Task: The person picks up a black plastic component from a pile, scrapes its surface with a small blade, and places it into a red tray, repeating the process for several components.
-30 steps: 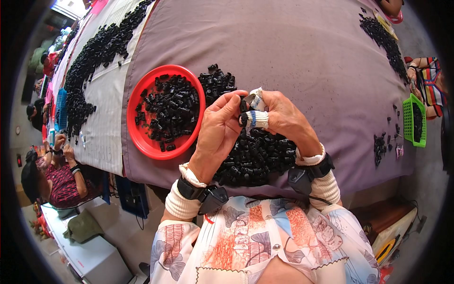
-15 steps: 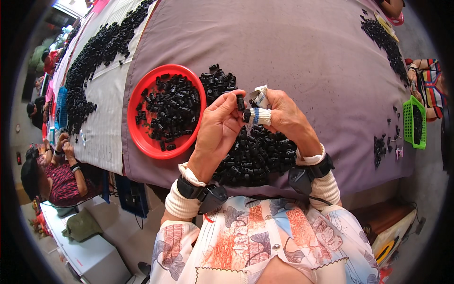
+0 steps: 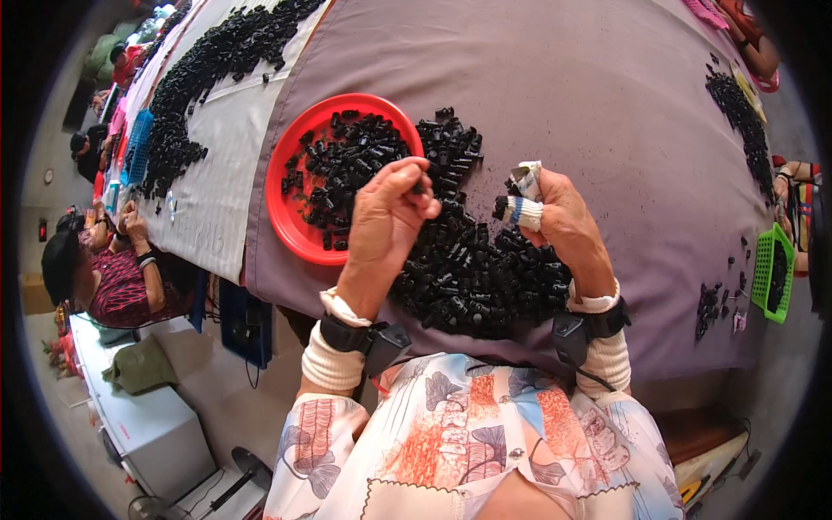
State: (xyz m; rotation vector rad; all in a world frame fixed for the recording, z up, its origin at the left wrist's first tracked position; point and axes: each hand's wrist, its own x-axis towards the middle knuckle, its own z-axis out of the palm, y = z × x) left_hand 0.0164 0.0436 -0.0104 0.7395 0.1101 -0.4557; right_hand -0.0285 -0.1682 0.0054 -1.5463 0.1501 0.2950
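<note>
Person at worktop (image 3: 537,78) covered in mauve cloth, both hands raised over small black parts (image 3: 485,282). Left hand (image 3: 392,204) is just beside the right side of a round red tray (image 3: 273,184), fingers curled in and thumb drawn to them; a dark spot shows among the fingertips, but I cannot tell whether it is a part in the grip. Right hand (image 3: 563,212), well apart from it, is half closed, thumb and forefinger in white wraps (image 3: 524,211) with blue stripes, tips slightly parted; something greyish shows there, too small to identify, hold uncertain. Parts lie loose in the tray, in a heap below and between the hands, and beyond, against the tray's far right side. Green basket (image 3: 761,270) at far right, also holding black pieces.
</note>
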